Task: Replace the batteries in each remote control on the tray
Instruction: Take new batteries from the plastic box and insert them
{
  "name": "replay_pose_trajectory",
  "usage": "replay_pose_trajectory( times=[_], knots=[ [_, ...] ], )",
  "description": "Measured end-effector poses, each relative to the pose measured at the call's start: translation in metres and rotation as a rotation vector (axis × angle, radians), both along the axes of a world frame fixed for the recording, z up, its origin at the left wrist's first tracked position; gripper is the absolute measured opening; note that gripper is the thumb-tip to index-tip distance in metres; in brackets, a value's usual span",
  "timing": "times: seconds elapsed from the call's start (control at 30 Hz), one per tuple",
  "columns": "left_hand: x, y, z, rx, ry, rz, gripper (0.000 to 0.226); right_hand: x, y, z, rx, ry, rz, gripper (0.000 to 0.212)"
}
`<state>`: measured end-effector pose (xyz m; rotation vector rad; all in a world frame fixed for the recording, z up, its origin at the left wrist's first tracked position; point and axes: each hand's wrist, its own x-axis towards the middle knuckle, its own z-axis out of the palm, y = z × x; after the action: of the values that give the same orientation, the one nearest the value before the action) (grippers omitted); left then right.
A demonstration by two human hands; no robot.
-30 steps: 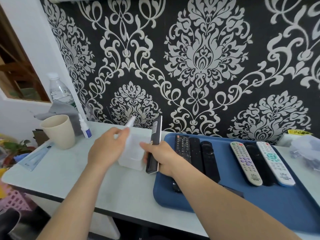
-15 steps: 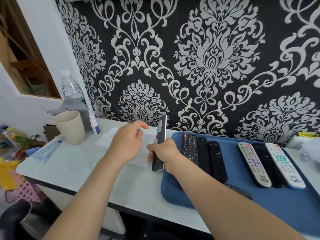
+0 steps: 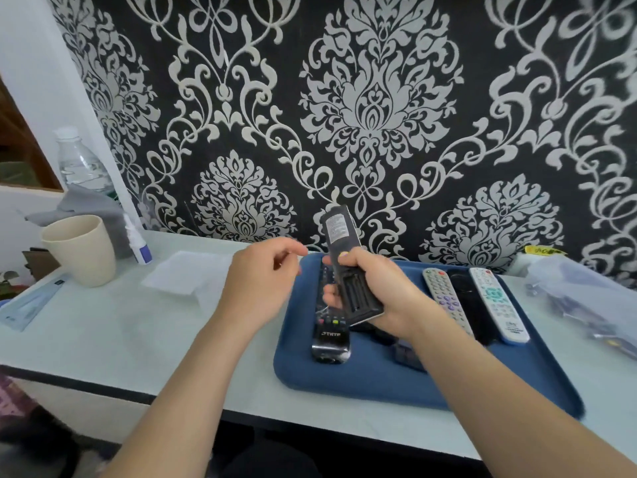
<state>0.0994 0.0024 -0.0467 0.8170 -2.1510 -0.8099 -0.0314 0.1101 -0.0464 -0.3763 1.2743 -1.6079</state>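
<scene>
My right hand (image 3: 379, 298) grips a black remote (image 3: 344, 250) above the blue tray (image 3: 362, 377), back side facing me, its battery compartment open and empty-looking. My left hand (image 3: 262, 288) hovers just left of it with fingers loosely curled, holding nothing that I can see. On the tray lie a black remote (image 3: 329, 336) face up, a grey remote (image 3: 444, 298), a dark remote (image 3: 470, 305) and a white remote (image 3: 496, 301). A small dark piece (image 3: 408, 355) lies on the tray under my right wrist.
A clear plastic box (image 3: 186, 274) sits on the white table left of the tray. Further left stand a beige cup (image 3: 81, 250), a small white bottle (image 3: 139, 243) and a water bottle (image 3: 81, 163). A clear bag (image 3: 582, 301) lies at right.
My left hand left the clear box and came right toward the remote. My right hand carried the remote over the tray and turned its open back toward me.
</scene>
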Motion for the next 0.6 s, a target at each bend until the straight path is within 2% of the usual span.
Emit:
replay_pose_trajectory(
  times=[0.17, 0.27, 0.4, 0.6],
  knots=[
    [-0.055, 0.053, 0.004, 0.092, -0.092, -0.196, 0.022, -0.045, 0.056, -0.003, -0.012, 0.47, -0.078, 0.018],
    [-0.091, 0.081, -0.013, 0.205, -0.201, -0.308, 0.046, -0.067, 0.086, -0.02, 0.028, 0.508, -0.16, 0.016],
    [-0.114, 0.099, -0.038, 0.44, -0.171, -0.388, 0.071, -0.083, 0.109, -0.044, 0.044, 0.481, -0.022, 0.03],
    [-0.119, 0.108, -0.036, 0.559, -0.257, -0.391, 0.081, -0.091, 0.125, -0.053, 0.221, 0.836, -0.011, 0.022]
  ],
)
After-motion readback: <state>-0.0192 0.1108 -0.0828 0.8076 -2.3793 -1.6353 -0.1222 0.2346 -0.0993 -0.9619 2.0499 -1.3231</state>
